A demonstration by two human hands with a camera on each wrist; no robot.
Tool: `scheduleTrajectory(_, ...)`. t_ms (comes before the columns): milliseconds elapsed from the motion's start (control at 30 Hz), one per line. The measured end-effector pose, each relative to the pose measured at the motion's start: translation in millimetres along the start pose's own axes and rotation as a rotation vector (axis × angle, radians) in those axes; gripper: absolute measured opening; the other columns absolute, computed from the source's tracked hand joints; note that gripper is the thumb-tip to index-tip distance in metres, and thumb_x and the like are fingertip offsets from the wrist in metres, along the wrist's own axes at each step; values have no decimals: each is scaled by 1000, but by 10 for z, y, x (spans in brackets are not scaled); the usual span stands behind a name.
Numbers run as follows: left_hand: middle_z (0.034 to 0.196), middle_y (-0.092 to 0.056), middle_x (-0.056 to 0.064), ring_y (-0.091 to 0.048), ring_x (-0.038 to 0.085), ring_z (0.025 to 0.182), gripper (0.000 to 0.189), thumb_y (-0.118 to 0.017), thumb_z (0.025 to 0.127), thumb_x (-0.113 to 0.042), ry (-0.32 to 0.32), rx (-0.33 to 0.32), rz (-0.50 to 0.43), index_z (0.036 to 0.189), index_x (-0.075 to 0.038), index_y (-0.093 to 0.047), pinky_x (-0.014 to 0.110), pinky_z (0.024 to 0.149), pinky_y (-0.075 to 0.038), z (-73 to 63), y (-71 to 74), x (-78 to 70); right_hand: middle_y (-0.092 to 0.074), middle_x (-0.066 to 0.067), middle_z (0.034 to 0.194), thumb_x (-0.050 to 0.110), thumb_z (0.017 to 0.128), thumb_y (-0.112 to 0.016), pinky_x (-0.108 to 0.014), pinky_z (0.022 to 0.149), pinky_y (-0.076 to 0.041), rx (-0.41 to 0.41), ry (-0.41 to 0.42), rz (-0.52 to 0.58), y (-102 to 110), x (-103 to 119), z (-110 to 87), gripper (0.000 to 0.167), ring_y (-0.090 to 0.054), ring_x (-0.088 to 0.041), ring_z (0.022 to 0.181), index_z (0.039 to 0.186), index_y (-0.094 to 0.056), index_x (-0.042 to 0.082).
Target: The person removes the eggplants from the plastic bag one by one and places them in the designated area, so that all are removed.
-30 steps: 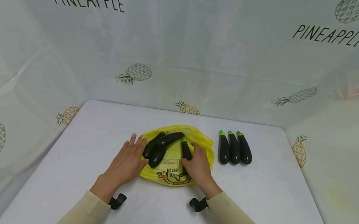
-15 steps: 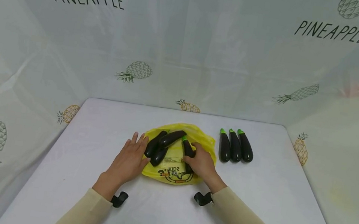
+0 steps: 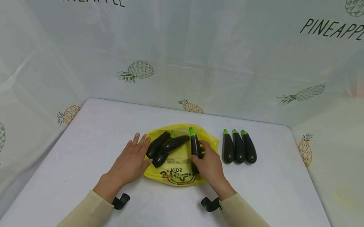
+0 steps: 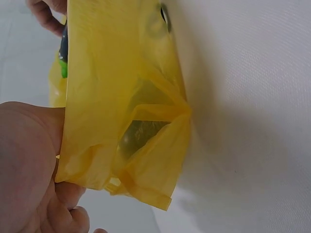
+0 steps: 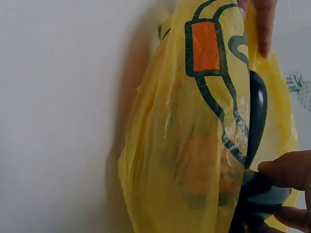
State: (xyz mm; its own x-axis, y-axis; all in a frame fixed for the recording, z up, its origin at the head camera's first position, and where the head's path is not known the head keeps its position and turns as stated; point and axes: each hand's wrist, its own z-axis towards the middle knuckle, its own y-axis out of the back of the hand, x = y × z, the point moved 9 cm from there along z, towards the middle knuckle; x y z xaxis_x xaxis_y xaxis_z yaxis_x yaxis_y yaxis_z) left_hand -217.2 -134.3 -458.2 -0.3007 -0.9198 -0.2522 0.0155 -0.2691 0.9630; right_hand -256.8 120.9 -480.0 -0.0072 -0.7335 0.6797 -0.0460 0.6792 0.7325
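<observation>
A yellow plastic bag (image 3: 176, 181) with dark print lies mouth up mid-table, holding several dark eggplants. My right hand (image 3: 211, 166) pinches one eggplant (image 3: 195, 143) by its body between thumb and fingers; its green stem end points away from me. In the right wrist view the thumb and fingers grip that eggplant (image 5: 265, 196) behind the bag's near wall (image 5: 194, 116). My left hand (image 3: 131, 160) rests at the bag's left edge, fingers straight. Beside it in the bag lie a left eggplant (image 3: 158, 145), one slanting across (image 3: 179, 142) and another partly beneath (image 3: 160, 159).
Right of the bag, three eggplants stand in a row on the white table (image 3: 280, 203): a left one (image 3: 228, 150), a middle one (image 3: 239, 148) and a right one (image 3: 248, 148). A pineapple-print sheet (image 3: 244, 60) hangs round the back and sides.
My right hand has shifted slightly right, raising the pinched eggplant, whose green end now sits farther back. The slanting eggplant has settled a little lower. My left hand stays at the bag's edge.
</observation>
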Motion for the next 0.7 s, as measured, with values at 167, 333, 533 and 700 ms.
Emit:
scheduleTrajectory(167, 169, -32, 25, -19, 44, 161, 79, -72, 102, -29, -2, -2, -9, 162, 5, -33, 60, 129, -23, -2, 6, -14, -70, -18, 134, 26, 96, -76, -40, 76, -63, -17, 12, 37, 52, -10, -18, 65, -74, -28, 100, 154, -50, 14)
scheduleTrajectory(333, 169, -33, 25, -19, 44, 161, 80, -72, 102, -30, 7, -1, 1, 162, 5, -33, 60, 129, -24, -8, 10, -13, -70, -19, 135, 26, 96, -76, -39, 76, -62, -20, 25, 55, 70, -27, -29, 65, -75, -27, 98, 154, -50, 15)
scheduleTrajectory(533, 168, -33, 25, -19, 44, 161, 80, -72, 101, -29, 14, 6, -4, 162, 5, -33, 60, 129, -24, -10, 13, -16, -69, -19, 137, 26, 97, -75, -40, 78, -62, -24, 41, 54, 74, -38, -21, 66, -73, -26, 97, 156, -48, 16)
scheduleTrajectory(700, 168, -33, 25, -20, 44, 160, 80, -73, 101, -29, 11, 7, -1, 162, 5, -34, 60, 129, -24, -16, 22, -25, -68, -19, 138, 27, 97, -75, -42, 80, -62, -24, 38, 58, 79, -39, -18, 65, -73, -27, 99, 155, -49, 16)
